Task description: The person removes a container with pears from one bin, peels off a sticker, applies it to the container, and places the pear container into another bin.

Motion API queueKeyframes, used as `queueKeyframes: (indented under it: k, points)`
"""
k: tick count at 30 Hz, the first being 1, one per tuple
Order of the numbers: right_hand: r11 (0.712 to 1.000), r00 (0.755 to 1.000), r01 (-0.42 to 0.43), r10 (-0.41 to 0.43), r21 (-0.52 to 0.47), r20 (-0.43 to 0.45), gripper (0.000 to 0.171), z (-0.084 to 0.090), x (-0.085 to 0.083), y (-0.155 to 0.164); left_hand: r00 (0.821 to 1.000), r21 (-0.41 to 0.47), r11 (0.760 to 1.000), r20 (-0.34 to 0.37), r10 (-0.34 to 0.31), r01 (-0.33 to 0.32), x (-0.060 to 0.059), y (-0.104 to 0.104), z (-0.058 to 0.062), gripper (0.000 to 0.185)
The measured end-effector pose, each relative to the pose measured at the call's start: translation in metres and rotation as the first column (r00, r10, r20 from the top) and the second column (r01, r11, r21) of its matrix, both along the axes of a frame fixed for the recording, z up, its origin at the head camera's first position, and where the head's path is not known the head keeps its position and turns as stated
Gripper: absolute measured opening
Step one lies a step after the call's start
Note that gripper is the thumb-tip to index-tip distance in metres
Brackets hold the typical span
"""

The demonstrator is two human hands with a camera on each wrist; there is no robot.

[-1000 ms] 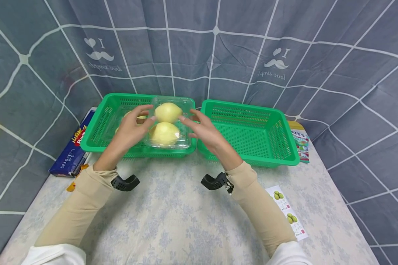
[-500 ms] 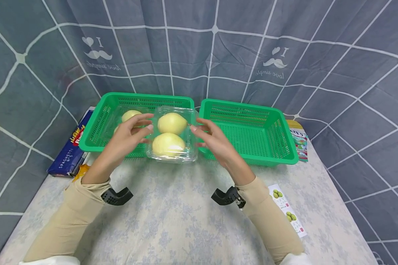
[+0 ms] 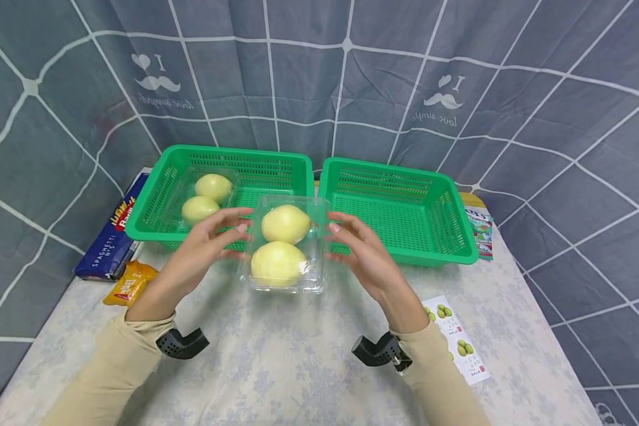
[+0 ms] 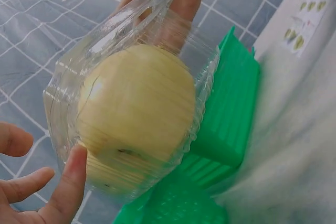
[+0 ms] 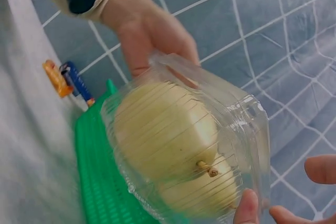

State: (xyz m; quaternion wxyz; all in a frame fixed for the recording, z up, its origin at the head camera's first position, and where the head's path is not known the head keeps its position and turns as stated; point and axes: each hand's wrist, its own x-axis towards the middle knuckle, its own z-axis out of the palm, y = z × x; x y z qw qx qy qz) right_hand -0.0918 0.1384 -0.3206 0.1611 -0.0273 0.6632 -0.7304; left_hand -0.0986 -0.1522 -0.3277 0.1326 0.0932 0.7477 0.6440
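Floral grey tablecloth (image 3: 298, 355), checked curtain (image 3: 351, 89) behind; both hands (image 3: 213, 239) (image 3: 359, 248) clasping a clear pear box (image 3: 287, 248).

A clear plastic clamshell (image 3: 287, 245), closed on two yellow pears (image 3: 281, 242), is held above the table.

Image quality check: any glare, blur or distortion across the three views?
Head view: even light, sharp, wide-angle bend in the backdrop lines, faint sheen on the clamshell. Left wrist view: the pear is close and fairly sharp, glare streaks on the lid, the left hand cut off at the edge. Right wrist view: ribbed plastic breaks up the pears, the basket is soft, the right hand barely in frame.
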Motion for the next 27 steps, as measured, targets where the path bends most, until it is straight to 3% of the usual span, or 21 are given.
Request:
queueKeyframes:
  k: [9,18,27]
  points:
    - [0.984,0.997,0.047,-0.035,-0.174,0.073,0.041,-0.014,0.026,0.004,0.996,0.094,0.995,0.086,-0.021,0.013,0.019,-0.001,-0.016,0.048]
    - [0.944,0.983,0.128,-0.079,-0.305,0.168,0.034,-0.030,0.050,0.005,0.988,0.126,0.991,0.146,-0.058,0.039,0.038,0.002,-0.031,0.052]
    - [0.907,0.949,0.232,-0.132,-0.350,0.287,0.038,-0.064,0.069,0.002,0.960,0.116,0.993,0.277,-0.050,0.018,0.055,0.012,-0.060,0.056]
